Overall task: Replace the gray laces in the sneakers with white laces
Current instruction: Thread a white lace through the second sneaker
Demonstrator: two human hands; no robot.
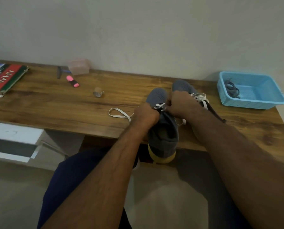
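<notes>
A gray sneaker [162, 129] with a yellow sole stands on the wooden desk [55, 104], its heel over the front edge. A white lace [159, 105] crosses its eyelets, and a loose loop of it lies on the desk to the left. My left hand [145, 114] grips the shoe's left side at the lacing. My right hand [179, 103] pinches the white lace over the tongue. The second gray sneaker [183, 85], with white lace in it, lies behind my right hand. Gray laces [232, 90] lie in the blue basket [252, 101].
At the desk's far left lies a red and green book [5, 78]. A pink highlighter [72, 81], a dark pen [59, 72], a pinkish plastic box [79, 66] and a small roll [98, 93] sit toward the back. A white drawer unit [12, 141] stands under the desk's left.
</notes>
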